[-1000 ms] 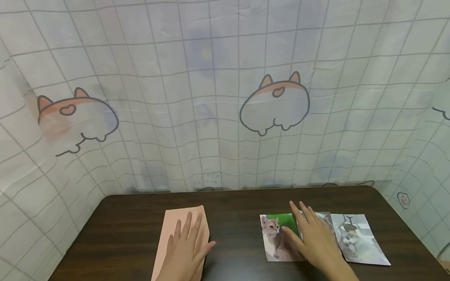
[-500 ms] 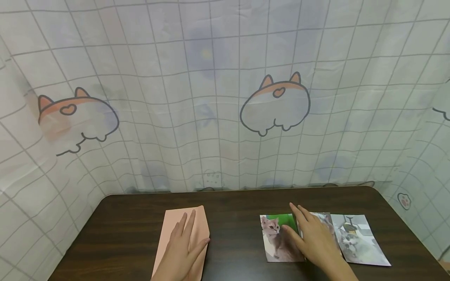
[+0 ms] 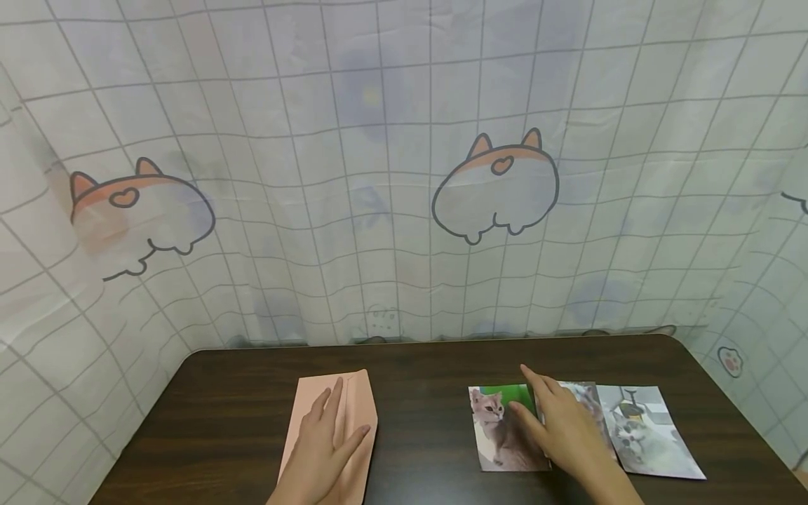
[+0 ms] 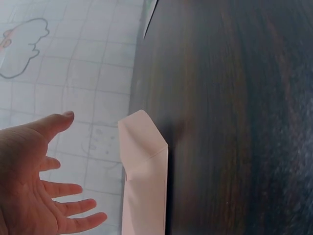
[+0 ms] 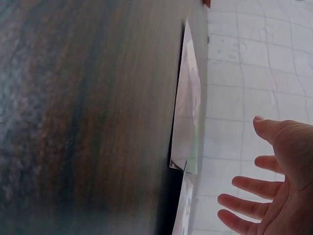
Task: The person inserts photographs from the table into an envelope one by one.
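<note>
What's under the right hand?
In the head view, the middle photo lies beneath the right hand; only a grayish part shows past the fingers. The hand also overlaps the edge of the left kitten photo. The rest of the middle photo is covered.

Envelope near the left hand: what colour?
The envelope is pale peach-pink; it shows best in the head view.

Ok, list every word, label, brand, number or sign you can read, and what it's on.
No readable text anywhere.
Envelope: no writing shows; the left hand hides part of it in the head view.
Photos: no letters show; the right hand blocks part of the middle one.
Curtain: drawings, no letters; one faint mark low down is too blurred to make out.
</note>
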The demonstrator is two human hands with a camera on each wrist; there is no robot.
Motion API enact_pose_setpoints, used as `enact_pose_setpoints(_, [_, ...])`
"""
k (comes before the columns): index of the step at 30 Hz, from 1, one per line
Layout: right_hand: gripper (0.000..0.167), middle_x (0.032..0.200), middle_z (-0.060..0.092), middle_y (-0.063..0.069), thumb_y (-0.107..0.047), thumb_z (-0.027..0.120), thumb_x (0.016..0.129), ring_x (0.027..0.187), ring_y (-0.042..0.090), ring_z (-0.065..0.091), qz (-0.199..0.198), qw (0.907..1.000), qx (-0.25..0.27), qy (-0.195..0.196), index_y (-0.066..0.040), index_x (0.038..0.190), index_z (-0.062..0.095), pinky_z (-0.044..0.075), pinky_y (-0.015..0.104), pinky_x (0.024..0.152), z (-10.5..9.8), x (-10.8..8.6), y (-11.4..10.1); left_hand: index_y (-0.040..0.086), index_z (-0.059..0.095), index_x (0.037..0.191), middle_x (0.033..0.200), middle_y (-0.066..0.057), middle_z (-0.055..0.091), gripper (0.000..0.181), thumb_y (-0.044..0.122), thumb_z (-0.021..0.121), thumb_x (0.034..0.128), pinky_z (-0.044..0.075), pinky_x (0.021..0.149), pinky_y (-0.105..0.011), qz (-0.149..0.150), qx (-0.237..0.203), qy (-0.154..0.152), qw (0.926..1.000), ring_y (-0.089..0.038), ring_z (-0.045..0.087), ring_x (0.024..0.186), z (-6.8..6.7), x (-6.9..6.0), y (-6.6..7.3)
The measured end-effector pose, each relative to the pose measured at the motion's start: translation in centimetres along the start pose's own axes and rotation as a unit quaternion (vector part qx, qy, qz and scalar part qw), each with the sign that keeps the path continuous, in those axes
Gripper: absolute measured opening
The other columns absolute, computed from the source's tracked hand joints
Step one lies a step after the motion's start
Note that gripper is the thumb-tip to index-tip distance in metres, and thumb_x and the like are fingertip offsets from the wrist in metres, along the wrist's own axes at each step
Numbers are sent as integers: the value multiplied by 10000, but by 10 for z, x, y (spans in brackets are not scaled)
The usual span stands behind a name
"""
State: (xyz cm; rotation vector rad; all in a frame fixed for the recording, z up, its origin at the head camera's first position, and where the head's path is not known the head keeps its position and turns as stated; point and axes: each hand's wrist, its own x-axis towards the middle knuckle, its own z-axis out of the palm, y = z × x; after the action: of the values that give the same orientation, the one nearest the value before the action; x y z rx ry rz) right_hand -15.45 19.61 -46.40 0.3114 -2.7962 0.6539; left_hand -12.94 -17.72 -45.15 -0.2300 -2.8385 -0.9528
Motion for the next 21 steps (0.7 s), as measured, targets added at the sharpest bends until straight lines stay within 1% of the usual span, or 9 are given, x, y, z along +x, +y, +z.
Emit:
enact_pose_setpoints(4, [646, 1339, 642, 289, -328, 740, 998, 1140, 511, 655, -10, 10000, 30, 48, -23, 1528, 530, 569, 622, 841, 1, 1, 0, -5, 333, 1626, 1475, -318, 455, 798, 392, 677, 1026, 494, 977, -651, -69, 17, 11, 10000, -533, 514, 1300, -1, 2, -1])
enact_pose_setpoints(8, [631, 1316, 654, 290, -301, 756, 988, 1136, 500, 659, -4, 9999, 84, 82, -8, 1506, 548, 567, 619, 860, 2, 4, 0, -5, 350, 1614, 1397, -298, 484, 803, 409, 690, 1016, 509, 946, -626, -256, -7, -53, 9997, -493, 541, 1254, -2, 5, -3])
enact_pose_setpoints(11, [615, 1302, 658, 288, -289, 759, 985, 1119, 490, 665, 47, 9999, 130, 57, -3, 1491, 560, 576, 609, 836, 2, 6, -1, -27, 364, 1597, 1371, -304, 492, 812, 417, 701, 1007, 512, 935, -626, -439, -15, -72, 9990, -486, 552, 1226, -3, 7, -5])
enact_pose_setpoints(16, [563, 1304, 648, 287, -271, 739, 997, 1094, 474, 668, 284, 9988, 373, -118, -6, 1467, 577, 590, 565, 757, -1, 9, -1, -110, 345, 1567, 1323, -334, 509, 861, 384, 740, 983, 498, 968, -632, -556, -46, 56, 9984, -488, 572, 1186, -2, 7, -9])
enact_pose_setpoints(21, [539, 1305, 645, 276, -266, 711, 1013, 1114, 467, 664, 492, 9966, 576, -309, 4, 1459, 573, 584, 566, 779, -3, 12, 2, -145, 345, 1547, 1293, -350, 520, 897, 360, 783, 949, 488, 988, -641, -618, -15, 143, 9980, -510, 571, 1189, -2, 8, -14])
